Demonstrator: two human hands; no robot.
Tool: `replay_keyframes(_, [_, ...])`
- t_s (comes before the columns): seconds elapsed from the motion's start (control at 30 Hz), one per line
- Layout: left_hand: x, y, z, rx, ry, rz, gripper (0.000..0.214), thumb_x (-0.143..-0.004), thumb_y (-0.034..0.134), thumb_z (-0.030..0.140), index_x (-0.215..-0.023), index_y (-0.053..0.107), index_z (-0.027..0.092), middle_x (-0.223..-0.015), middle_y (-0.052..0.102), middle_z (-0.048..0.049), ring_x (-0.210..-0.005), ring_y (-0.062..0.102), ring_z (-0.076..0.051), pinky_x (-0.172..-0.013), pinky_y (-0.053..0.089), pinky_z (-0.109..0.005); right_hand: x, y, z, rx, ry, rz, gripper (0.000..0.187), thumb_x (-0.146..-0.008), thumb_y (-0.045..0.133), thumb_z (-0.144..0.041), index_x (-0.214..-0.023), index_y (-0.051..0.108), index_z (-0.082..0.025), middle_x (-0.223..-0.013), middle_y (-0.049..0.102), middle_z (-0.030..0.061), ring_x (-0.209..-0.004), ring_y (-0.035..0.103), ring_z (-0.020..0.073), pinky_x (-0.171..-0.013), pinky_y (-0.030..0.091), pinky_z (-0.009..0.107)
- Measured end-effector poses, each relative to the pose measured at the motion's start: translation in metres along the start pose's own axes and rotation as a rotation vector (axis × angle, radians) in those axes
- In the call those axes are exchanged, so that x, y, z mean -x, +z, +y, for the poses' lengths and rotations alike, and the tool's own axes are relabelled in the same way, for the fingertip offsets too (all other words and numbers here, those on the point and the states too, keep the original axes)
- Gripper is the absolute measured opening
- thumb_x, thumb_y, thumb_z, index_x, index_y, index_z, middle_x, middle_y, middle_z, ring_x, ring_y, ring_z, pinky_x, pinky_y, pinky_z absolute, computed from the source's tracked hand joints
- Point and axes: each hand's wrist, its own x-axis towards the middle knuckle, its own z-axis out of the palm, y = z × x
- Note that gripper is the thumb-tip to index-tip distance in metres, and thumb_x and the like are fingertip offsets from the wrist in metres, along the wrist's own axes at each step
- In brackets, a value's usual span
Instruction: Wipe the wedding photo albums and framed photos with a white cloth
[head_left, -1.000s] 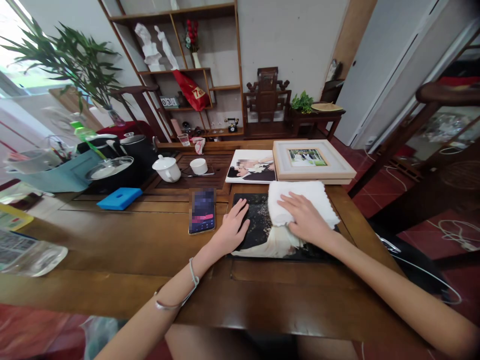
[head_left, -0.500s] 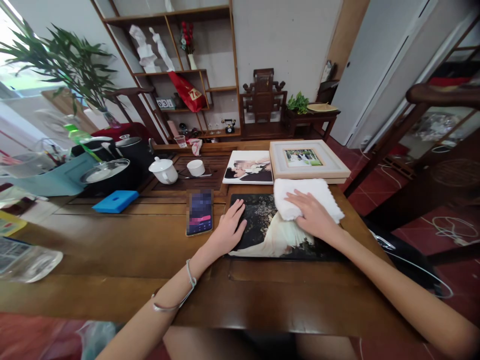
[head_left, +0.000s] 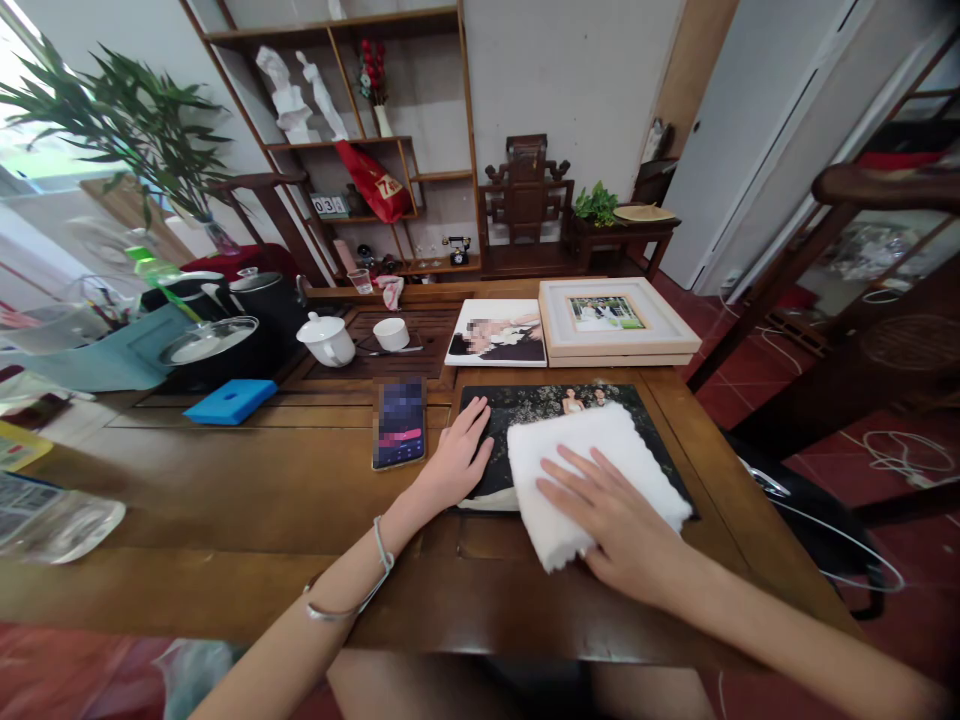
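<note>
Lower right: right hand [head_left: 613, 512], fingers spread, is lying on white cloth [head_left: 551, 432] over the crosswise photo panel [head_left: 499, 448]; left hand [head_left: 456, 462], also spread, is touching the panel's left edge.

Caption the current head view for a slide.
Right hand lies on a white cloth over a dark photo print; left hand rests at its left edge.

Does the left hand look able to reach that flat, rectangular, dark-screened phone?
Probably yes: the left hand lies close beside the phone, and nothing visible stands between the two.
</note>
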Motion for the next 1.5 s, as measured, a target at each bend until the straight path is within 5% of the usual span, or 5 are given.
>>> replay_keyframes(0.27, [0.001,-0.003,0.003,0.013,-0.018,-0.011,0.05,-0.098,0.034,0.03,-0.146,0.035,0.015,-0.158,0.027,-0.0153,-0.148,0.021,-0.027,-0.113,0.029,-0.055,-0.05,-0.004,0.092,0.031,0.233,0.101,0.067,-0.069,0.046,-0.008,-0.136,0.054,-0.011,-0.147,0.046,0.0147,-0.141,0.033,0.0314,-0.114,0.022,0.059])
replay_keyframes(0.63, [0.0,-0.001,0.002,-0.001,-0.015,-0.004,0.05,-0.098,0.035,0.028,-0.145,0.036,0.012,-0.158,0.028,-0.0169,-0.148,0.021,-0.027,-0.115,0.028,-0.053,0.054,-0.001,-0.012,0.114,0.082,0.147,0.078,-0.063,0.044,-0.003,-0.14,0.048,-0.013,-0.15,0.043,0.0099,-0.145,0.022,0.0309,-0.112,0.028,0.059])
replay_keyframes(0.93, [0.002,-0.004,0.003,-0.006,-0.012,-0.038,0.05,-0.099,0.032,0.029,-0.148,0.032,0.014,-0.159,0.024,-0.0162,-0.149,0.018,-0.027,-0.114,0.027,-0.054,-0.027,-0.006,0.103,-0.003,0.184,0.105,0.069,-0.067,0.047,-0.011,-0.136,0.053,-0.014,-0.147,0.047,0.0125,-0.14,0.034,0.032,-0.113,0.023,0.06])
replay_keyframes(1.1, [0.002,-0.004,0.005,-0.021,-0.025,-0.046,0.051,-0.099,0.032,0.029,-0.147,0.032,0.012,-0.159,0.024,-0.0174,-0.149,0.018,-0.027,-0.114,0.028,-0.052,-0.062,-0.008,0.131,-0.002,0.189,0.118,0.065,-0.069,0.047,-0.01,-0.134,0.054,-0.009,-0.144,0.05,0.0177,-0.136,0.038,0.0343,-0.112,0.024,0.06])
replay_keyframes(1.5, [0.001,-0.003,0.003,-0.022,-0.004,-0.012,0.05,-0.099,0.034,0.028,-0.146,0.034,0.013,-0.158,0.027,-0.0174,-0.148,0.021,-0.027,-0.115,0.027,-0.053,0.064,-0.002,0.024,0.057,0.091,0.145,0.084,-0.064,0.042,-0.002,-0.146,0.04,-0.02,-0.152,0.041,0.0097,-0.146,0.019,0.0299,-0.113,0.024,0.064])
